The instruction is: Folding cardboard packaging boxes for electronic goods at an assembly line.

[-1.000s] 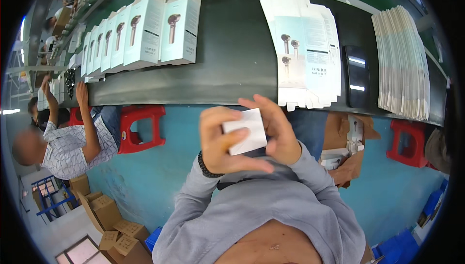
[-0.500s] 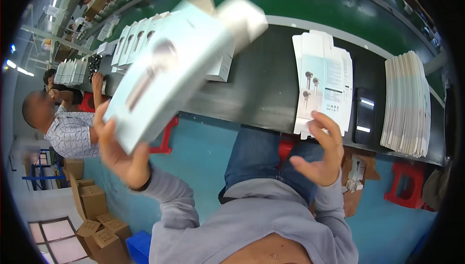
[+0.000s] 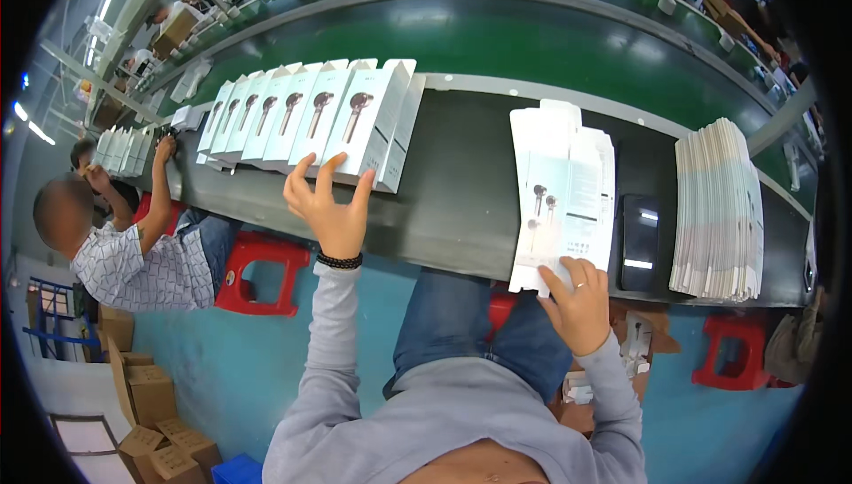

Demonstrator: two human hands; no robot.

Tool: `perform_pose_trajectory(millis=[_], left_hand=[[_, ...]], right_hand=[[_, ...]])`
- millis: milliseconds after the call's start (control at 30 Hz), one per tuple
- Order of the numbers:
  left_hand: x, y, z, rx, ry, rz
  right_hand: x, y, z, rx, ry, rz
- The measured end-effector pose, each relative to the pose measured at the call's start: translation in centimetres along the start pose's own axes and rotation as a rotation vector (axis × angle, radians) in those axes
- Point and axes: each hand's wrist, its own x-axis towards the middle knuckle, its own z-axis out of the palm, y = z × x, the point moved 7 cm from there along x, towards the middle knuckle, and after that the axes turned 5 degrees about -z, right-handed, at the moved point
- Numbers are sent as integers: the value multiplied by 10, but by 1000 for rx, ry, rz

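My left hand point(image 3: 330, 213) is at the lower end of the nearest light-blue box point(image 3: 359, 116) in a leaning row. Its fingers are spread, with the fingertips against the box's lower front. The box front shows a dark earphone picture. On the right, my right hand point(image 3: 577, 306) has its thumb and curled fingers on the bottom edge of a flattened carton point(image 3: 568, 191). That carton lies on top of a few others and shows printed earphones and panels of small text.
A thick stack of flat cartons point(image 3: 719, 209) stands to the right on the dark bench point(image 3: 453, 191), past a black phone point(image 3: 639, 240). Red stools point(image 3: 262, 275) sit below the bench. At left a person in a patterned shirt point(image 3: 146, 262) works. Brown cardboard boxes point(image 3: 151, 395) are on the floor.
The box in my left hand has come down from the air into the end of the row. My right hand has closed on the flat carton's lower edge.
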Motion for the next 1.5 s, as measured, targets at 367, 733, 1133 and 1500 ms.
perform_pose_trajectory(millis=[367, 733, 1133, 1500], left_hand=[[-73, 115, -33, -651, -265, 698], [-55, 122, -45, -705, -549, 668], [-101, 83, -5, -1087, -971, -455], [-145, 90, 8, -1970, -1196, -611]], right_hand=[[9, -24, -82, 898, 461, -217], [-1, -2, -49, 868, 438, -12], [-5, -45, 50, 1382, 199, 345], [4, -45, 37, 1063, 82, 308]])
